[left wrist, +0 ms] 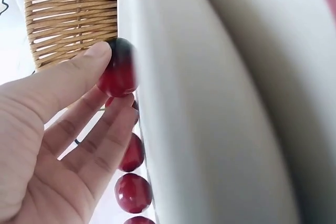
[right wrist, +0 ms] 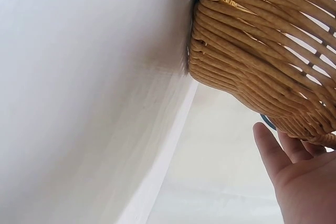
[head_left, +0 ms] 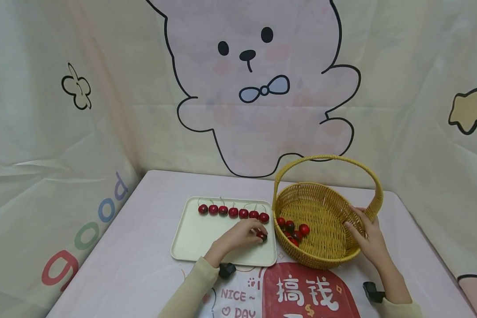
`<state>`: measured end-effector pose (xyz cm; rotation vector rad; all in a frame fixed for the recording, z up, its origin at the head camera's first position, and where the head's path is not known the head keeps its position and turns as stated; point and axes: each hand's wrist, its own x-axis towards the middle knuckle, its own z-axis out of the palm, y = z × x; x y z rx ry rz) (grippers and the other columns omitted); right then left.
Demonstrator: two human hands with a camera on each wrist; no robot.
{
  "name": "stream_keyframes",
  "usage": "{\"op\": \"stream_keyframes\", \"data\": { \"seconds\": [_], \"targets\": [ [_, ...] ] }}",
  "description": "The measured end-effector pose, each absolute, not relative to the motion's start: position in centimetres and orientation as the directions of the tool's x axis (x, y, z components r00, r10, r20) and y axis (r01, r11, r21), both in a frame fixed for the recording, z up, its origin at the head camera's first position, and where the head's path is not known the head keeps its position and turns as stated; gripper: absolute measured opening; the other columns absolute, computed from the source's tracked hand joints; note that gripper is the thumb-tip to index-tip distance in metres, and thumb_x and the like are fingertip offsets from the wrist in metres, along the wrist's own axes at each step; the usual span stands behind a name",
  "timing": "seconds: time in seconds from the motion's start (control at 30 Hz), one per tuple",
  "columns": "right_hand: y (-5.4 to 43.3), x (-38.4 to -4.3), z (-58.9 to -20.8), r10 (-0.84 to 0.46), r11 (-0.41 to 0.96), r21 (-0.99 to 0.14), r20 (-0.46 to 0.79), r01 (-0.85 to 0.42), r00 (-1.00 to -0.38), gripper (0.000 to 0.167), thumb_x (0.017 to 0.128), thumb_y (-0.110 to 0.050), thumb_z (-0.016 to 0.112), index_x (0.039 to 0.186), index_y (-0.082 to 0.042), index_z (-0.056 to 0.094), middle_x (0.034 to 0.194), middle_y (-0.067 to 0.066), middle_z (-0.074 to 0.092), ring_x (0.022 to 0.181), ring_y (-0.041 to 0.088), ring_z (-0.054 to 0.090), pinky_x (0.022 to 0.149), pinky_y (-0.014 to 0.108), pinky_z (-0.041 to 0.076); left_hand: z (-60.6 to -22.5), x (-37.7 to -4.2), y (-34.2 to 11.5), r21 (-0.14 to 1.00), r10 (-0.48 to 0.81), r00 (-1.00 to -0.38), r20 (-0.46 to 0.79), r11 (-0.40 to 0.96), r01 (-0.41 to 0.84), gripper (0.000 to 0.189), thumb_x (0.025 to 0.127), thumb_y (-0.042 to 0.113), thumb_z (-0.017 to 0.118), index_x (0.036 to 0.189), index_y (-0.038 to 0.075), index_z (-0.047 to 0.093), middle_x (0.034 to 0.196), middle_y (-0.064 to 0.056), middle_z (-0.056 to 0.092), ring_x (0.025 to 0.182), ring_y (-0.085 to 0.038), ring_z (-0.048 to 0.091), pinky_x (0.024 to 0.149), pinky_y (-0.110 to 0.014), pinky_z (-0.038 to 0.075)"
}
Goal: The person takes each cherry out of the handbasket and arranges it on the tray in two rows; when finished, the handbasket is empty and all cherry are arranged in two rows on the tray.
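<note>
Between thumb and fingers, my left hand (head_left: 238, 236) pinches a dark red cherry (left wrist: 118, 74) low over the right part of a cream tray (head_left: 191, 243). Behind that hand, a row of several cherries (head_left: 233, 212), stems pointing up, lies along the tray's far side. A yellow woven basket (head_left: 330, 243) with a tall arched handle stands against the tray's right end. My right hand (head_left: 371, 240) holds the basket's right rim, thumb on the inner side and fingers outside. Several loose cherries (head_left: 297, 235) are gathered at the basket's left inside.
The white table (head_left: 143, 247) carries a printed red patch (head_left: 310, 291) with lettering in front of the basket. Behind the table hangs a cloth backdrop (head_left: 262, 123) with a drawn bear, and cloth also hangs at both sides.
</note>
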<state>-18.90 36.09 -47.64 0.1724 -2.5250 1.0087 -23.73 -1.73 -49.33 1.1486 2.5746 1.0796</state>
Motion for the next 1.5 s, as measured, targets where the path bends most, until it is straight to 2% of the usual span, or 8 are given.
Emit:
{"op": "stream_keyframes", "data": {
  "seconds": [0.47,1.1,1.33,1.5],
  "targets": [
    [36.0,-19.0,-47.5,0.039,0.726,-0.635,0.422,-0.264,-0.906,0.053,0.091,-0.017,0.059,0.140,-0.013,0.040,0.132,0.023,0.032,0.120,0.050,0.031,0.083,0.073,0.029,-49.5,-23.7,-1.3,0.647,0.669,-0.720,0.184,0.468,0.601,0.025,0.082,0.012,0.070,0.107,0.014,0.067,0.106,0.004,0.065,0.096,-0.005,0.058,0.082,-0.015,0.046],
    [36.1,-18.9,-47.7,0.035,0.719,-0.639,0.425,-0.272,-0.905,0.053,0.091,-0.016,0.058,0.141,-0.015,0.040,0.132,0.023,0.031,0.121,0.050,0.030,0.083,0.074,0.028,-49.4,-23.6,-1.4,0.653,0.672,-0.720,0.175,0.468,0.596,0.023,0.082,0.013,0.070,0.105,0.016,0.068,0.103,0.006,0.063,0.095,-0.004,0.055,0.083,-0.018,0.046],
    [36.1,-18.9,-47.7,0.033,0.719,-0.639,0.424,-0.273,-0.905,0.053,0.091,-0.016,0.058,0.141,-0.015,0.039,0.132,0.022,0.031,0.120,0.051,0.030,0.083,0.074,0.028,-48.7,-23.4,-1.5,0.655,0.662,-0.731,0.166,0.480,0.584,0.022,0.084,0.014,0.068,0.106,0.016,0.068,0.108,0.005,0.062,0.101,-0.006,0.055,0.089,-0.021,0.045],
    [36.0,-18.8,-47.6,0.037,0.719,-0.641,0.422,-0.269,-0.906,0.053,0.091,-0.016,0.058,0.141,-0.015,0.040,0.132,0.022,0.031,0.120,0.050,0.030,0.083,0.074,0.028,-47.7,-23.2,-1.5,0.648,0.660,-0.721,0.211,0.457,0.609,0.021,0.086,0.012,0.066,0.107,0.014,0.067,0.108,0.003,0.064,0.102,-0.010,0.056,0.088,-0.022,0.047]
  ]
}}
